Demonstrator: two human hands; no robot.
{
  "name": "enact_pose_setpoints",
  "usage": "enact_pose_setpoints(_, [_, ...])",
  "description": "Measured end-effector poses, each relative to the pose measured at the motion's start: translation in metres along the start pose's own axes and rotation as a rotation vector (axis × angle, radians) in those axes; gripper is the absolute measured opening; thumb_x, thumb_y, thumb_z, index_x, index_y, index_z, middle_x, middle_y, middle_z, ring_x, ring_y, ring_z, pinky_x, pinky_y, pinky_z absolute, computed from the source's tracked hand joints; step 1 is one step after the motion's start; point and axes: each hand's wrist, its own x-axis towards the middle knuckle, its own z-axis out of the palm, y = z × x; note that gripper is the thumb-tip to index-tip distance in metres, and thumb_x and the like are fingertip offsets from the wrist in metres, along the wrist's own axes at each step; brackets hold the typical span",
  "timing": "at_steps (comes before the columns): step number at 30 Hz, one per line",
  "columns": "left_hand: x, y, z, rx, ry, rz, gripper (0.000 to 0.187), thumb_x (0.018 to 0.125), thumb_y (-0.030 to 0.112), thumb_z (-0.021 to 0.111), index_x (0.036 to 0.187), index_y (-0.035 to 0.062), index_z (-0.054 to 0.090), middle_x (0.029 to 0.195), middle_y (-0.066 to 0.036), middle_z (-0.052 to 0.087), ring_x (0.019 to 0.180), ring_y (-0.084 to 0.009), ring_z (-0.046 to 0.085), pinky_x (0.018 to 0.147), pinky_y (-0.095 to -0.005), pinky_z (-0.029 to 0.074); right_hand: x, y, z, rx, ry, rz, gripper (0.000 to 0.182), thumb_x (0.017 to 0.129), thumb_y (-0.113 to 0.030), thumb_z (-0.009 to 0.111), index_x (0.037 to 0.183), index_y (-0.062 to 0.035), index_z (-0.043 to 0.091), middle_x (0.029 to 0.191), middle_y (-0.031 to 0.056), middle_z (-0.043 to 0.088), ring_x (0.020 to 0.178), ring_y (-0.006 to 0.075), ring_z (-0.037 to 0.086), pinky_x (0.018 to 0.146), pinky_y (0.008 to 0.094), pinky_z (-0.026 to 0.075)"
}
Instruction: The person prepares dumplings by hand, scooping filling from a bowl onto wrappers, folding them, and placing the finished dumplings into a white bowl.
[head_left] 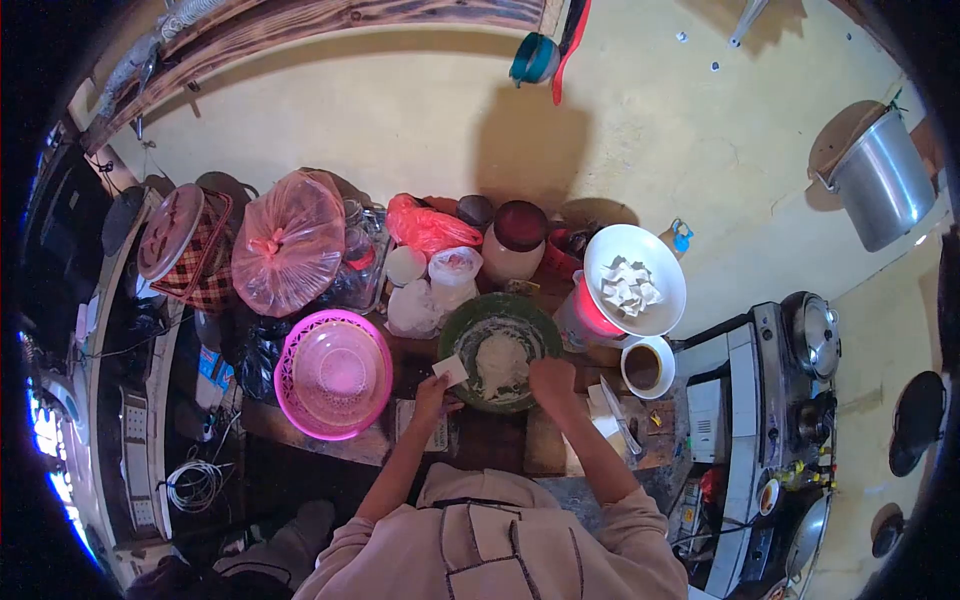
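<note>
A green bowl (453, 333) with a pale, lumpy dough or flour mass (502, 364) in it stands in front of me. At its left rim my left hand (430, 396) pinches a small white square piece (451, 371). My right hand (553, 382) is closed at the bowl's right rim, over its inner edge; what it holds, if anything, is hidden. To the upper right, a white bowl (660, 262) holds several white cut pieces (630, 287). Below it is a small white bowl of dark liquid (641, 367).
A pink basket (283, 375) stands left. Tied plastic bags (287, 240), a jar with a dark lid (512, 255) and a red bag (430, 226) line the back. A knife (620, 418) lies on a board at right, beside a stove (770, 350).
</note>
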Motion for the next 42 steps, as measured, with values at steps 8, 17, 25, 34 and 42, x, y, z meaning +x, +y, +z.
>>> enact_pose_setpoints(8, [-0.002,-0.004,0.006,-0.023,0.011,0.006,0.029,0.086,0.026,0.047,0.101,0.0023,0.052,0.089,-0.008,0.056,0.068,-0.0169,0.057,0.056,-0.0333,0.054,0.007,-0.011,0.051,0.127,0.242,-0.374,0.012,0.072,-0.014,0.049,0.072,-0.0098,0.061,0.07,0.0113,0.058,0.066,0.0281,0.06,0.052,0.038,0.048])
enact_pose_setpoints(17, [0.01,-0.023,0.003,-0.086,0.058,-0.021,0.028,0.085,0.027,0.048,0.099,0.0023,0.052,0.089,-0.008,0.054,0.074,-0.0167,0.056,0.056,-0.033,0.055,-0.015,-0.003,0.028,0.047,0.072,-0.383,0.012,0.069,-0.009,0.049,0.071,-0.0054,0.061,0.071,0.0125,0.058,0.066,0.0281,0.061,0.053,0.0375,0.049])
enact_pose_setpoints(25, [0.002,-0.009,0.014,-0.11,0.067,0.006,0.031,0.085,0.028,0.048,0.098,0.0,0.051,0.09,-0.008,0.055,0.074,-0.0173,0.056,0.057,-0.0337,0.055,-0.019,-0.021,0.014,0.205,0.156,-0.266,0.012,0.066,-0.011,0.051,0.065,-0.0049,0.061,0.064,0.0156,0.058,0.06,0.03,0.06,0.052,0.0395,0.048])
enact_pose_setpoints(34, [-0.002,-0.012,0.014,-0.165,0.063,0.003,0.027,0.085,0.026,0.049,0.095,0.0002,0.05,0.087,-0.007,0.054,0.075,-0.0173,0.055,0.059,-0.0355,0.055,-0.029,-0.045,0.022,0.215,0.029,-0.033,0.014,0.069,-0.012,0.05,0.063,-0.0036,0.06,0.068,0.0169,0.059,0.067,0.0312,0.06,0.056,0.0409,0.048])
enact_pose_setpoints(42, [0.008,-0.023,0.002,0.185,0.167,0.185,0.023,0.084,0.021,0.05,0.087,-0.0009,0.055,0.086,-0.007,0.054,0.073,-0.0174,0.055,0.06,-0.0328,0.054,0.01,0.015,0.068,0.744,-0.23,0.055,0.022,0.069,-0.02,0.059,0.081,-0.0018,0.064,0.074,0.0141,0.062,0.066,0.0199,0.059,0.062,0.0319,0.046])
